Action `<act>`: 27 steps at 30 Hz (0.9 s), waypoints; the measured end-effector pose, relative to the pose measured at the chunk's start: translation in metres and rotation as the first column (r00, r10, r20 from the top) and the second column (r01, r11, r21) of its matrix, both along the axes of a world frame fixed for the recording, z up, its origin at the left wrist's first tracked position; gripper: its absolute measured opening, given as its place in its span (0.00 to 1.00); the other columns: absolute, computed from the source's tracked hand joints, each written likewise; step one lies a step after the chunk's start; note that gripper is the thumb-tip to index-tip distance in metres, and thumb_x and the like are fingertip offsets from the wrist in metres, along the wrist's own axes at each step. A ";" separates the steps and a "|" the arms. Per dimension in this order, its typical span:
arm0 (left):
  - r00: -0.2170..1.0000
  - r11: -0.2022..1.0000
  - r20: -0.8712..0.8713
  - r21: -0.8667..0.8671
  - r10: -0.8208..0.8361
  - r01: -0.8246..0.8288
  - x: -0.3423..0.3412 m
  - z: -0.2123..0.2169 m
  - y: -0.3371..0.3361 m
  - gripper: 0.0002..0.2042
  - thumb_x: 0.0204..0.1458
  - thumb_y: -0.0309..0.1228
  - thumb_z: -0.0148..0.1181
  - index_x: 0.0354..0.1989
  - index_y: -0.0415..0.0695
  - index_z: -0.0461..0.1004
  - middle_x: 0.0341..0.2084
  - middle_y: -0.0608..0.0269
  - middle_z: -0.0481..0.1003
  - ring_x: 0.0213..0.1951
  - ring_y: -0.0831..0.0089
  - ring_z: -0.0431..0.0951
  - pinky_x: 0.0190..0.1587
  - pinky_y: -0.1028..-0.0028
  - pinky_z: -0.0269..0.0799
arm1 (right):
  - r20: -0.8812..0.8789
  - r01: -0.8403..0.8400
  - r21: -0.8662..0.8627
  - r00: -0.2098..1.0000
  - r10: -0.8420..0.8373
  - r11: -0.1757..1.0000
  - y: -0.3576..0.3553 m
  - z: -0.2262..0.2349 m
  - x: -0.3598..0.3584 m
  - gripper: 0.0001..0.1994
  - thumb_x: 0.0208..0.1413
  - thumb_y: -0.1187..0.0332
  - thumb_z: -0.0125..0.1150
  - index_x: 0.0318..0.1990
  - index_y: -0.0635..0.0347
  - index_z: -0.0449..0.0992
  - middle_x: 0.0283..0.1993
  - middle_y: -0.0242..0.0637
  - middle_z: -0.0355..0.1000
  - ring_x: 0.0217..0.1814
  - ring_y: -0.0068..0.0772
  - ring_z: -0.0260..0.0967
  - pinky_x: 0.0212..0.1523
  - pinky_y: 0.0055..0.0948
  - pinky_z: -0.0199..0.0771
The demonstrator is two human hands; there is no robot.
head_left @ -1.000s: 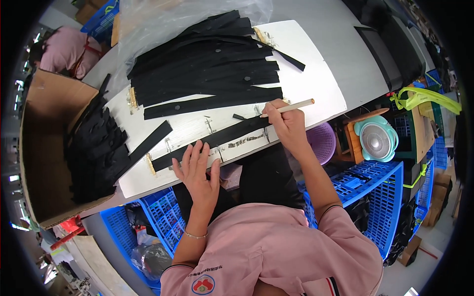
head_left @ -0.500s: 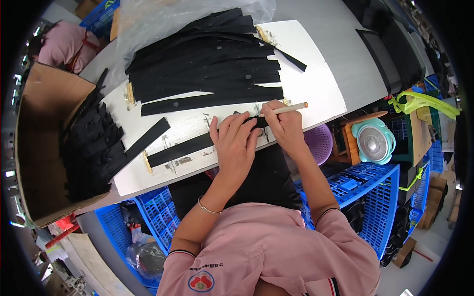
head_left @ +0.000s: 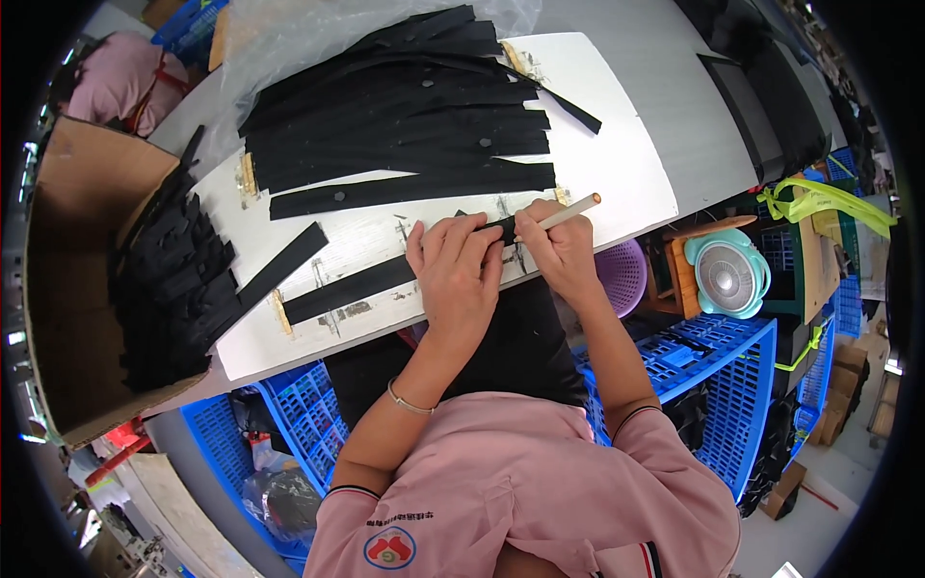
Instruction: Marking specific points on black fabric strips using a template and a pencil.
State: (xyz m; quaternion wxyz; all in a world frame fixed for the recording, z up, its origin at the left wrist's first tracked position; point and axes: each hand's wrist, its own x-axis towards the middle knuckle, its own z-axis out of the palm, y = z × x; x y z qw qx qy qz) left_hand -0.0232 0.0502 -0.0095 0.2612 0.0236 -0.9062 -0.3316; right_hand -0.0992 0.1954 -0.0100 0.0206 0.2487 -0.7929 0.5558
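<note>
1. White board (head_left: 631, 183) lies beneath both hands, with a pile of black strips (head_left: 385, 120) beyond them.
2. One black strip (head_left: 355, 288) runs lengthwise from left of the left hand (head_left: 455, 275), under its fingers, toward the right hand (head_left: 557, 252), which is nearer its right end.
3. The left hand rests on this strip, fingers loosely spread, not gripping; the right hand is closed around a pale pen-like stick (head_left: 575, 209), tip hard to make out.

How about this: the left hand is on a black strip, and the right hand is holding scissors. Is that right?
Not quite: the head view shows the right hand holding a pale pencil-like stick, not scissors. The left hand is on a black strip, as you said.
</note>
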 end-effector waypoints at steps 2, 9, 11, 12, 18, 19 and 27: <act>1.000 1.000 -0.011 0.006 0.008 -0.008 0.000 -0.001 -0.001 0.08 0.50 0.25 0.69 0.39 0.46 0.82 0.44 0.68 0.80 0.52 0.65 0.76 0.69 0.51 0.54 | -0.055 -0.018 0.032 0.998 0.020 0.999 -0.002 -0.002 -0.001 0.11 0.65 0.74 0.56 0.29 0.70 0.75 0.25 0.38 0.72 0.27 0.29 0.70 0.29 0.30 0.67; 1.000 1.000 0.006 0.010 0.008 -0.009 0.011 0.001 -0.011 0.13 0.53 0.26 0.68 0.48 0.48 0.81 0.53 0.65 0.78 0.59 0.61 0.74 0.73 0.50 0.49 | 0.041 0.013 -0.035 0.999 -0.012 0.999 0.004 -0.004 0.003 0.11 0.63 0.71 0.56 0.29 0.66 0.77 0.24 0.38 0.72 0.25 0.30 0.70 0.27 0.33 0.66; 0.999 1.000 0.021 0.002 0.030 -0.030 0.023 0.006 -0.028 0.17 0.55 0.27 0.67 0.55 0.48 0.80 0.60 0.60 0.74 0.65 0.58 0.70 0.74 0.47 0.46 | 0.160 0.075 -0.142 0.986 -0.052 0.987 0.007 -0.002 0.006 0.12 0.66 0.71 0.56 0.30 0.67 0.78 0.25 0.34 0.72 0.28 0.22 0.68 0.29 0.29 0.65; 0.999 0.999 0.020 -0.012 0.047 -0.047 0.029 0.006 -0.044 0.17 0.55 0.27 0.67 0.55 0.48 0.80 0.60 0.60 0.74 0.65 0.58 0.70 0.74 0.47 0.46 | 0.168 0.087 -0.177 0.984 -0.057 0.980 0.007 0.000 0.007 0.12 0.67 0.71 0.56 0.31 0.67 0.79 0.26 0.32 0.73 0.30 0.18 0.66 0.30 0.26 0.64; 0.926 0.920 0.069 -0.164 0.372 -0.357 0.063 0.004 -0.154 0.17 0.56 0.31 0.67 0.54 0.44 0.80 0.59 0.57 0.75 0.63 0.56 0.71 0.72 0.51 0.52 | 0.199 0.067 -0.141 0.979 -0.038 0.988 -0.008 0.007 0.006 0.05 0.65 0.70 0.63 0.42 0.62 0.81 0.30 0.31 0.75 0.29 0.21 0.66 0.30 0.26 0.64; 0.918 0.922 0.120 -0.147 0.377 -0.359 0.064 0.004 -0.163 0.17 0.55 0.32 0.68 0.52 0.41 0.80 0.59 0.56 0.75 0.63 0.55 0.71 0.71 0.52 0.54 | -0.049 0.053 0.024 0.997 -0.052 0.998 -0.011 0.002 0.003 0.06 0.61 0.69 0.67 0.41 0.60 0.81 0.30 0.33 0.76 0.28 0.26 0.68 0.30 0.28 0.66; 0.941 0.931 -0.002 -0.148 0.338 -0.334 0.053 0.008 -0.181 0.07 0.58 0.26 0.64 0.42 0.39 0.82 0.44 0.58 0.81 0.50 0.59 0.78 0.57 0.64 0.68 | -0.399 0.219 0.483 0.917 -0.009 0.848 -0.037 0.008 -0.019 0.16 0.54 0.60 0.74 0.44 0.56 0.76 0.40 0.35 0.75 0.35 0.44 0.72 0.39 0.38 0.70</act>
